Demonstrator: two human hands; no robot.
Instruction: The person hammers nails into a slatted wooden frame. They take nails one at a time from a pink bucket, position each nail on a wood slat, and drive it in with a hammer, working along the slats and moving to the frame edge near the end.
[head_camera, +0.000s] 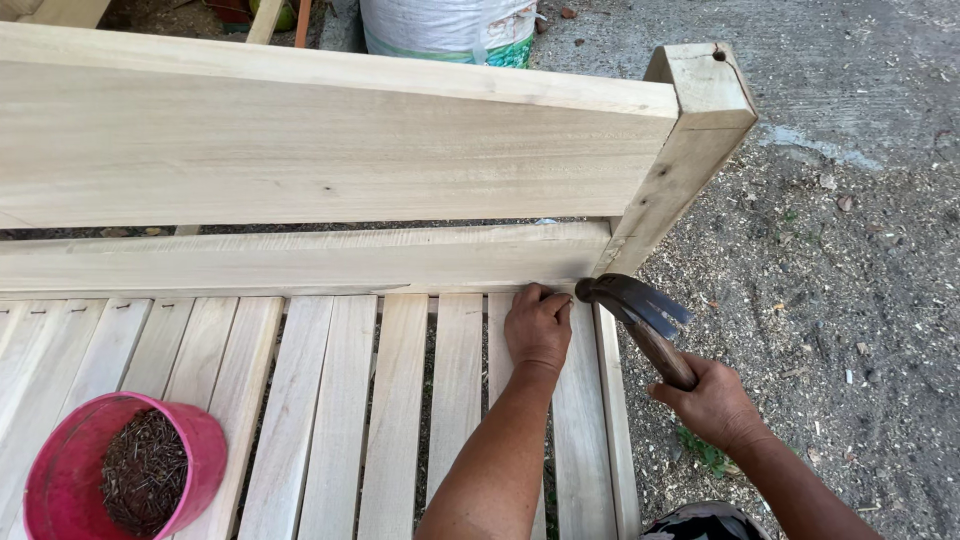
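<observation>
Nearest the camera, at the lower left, a pink bucket (205, 450) holding a dark heap of nails (143, 470) stands on the pale wooden slats (330, 420), well apart from both hands. The right hand (712, 404) is off the right edge of the slats, over the ground, with its fingers wrapped tight round the brown handle of a claw hammer (640, 320). The hammer slants up and left from that hand, its dark head lying just beside the left hand's fingertips, claw pointing right. The left hand (538, 328) rests palm down on a slat near the right end, the forearm running up from the bottom edge; its fingers are curled and pinched together against the lower rail (300, 258), but whether they hold a nail there cannot be told. Just right of both stands the square corner post (690, 130), tilted in view, joined to the broad upper board (330, 140). Beyond the frame lies grey ground (850, 200) strewn with sawdust and chips, and at the top a white sack (450, 25).
</observation>
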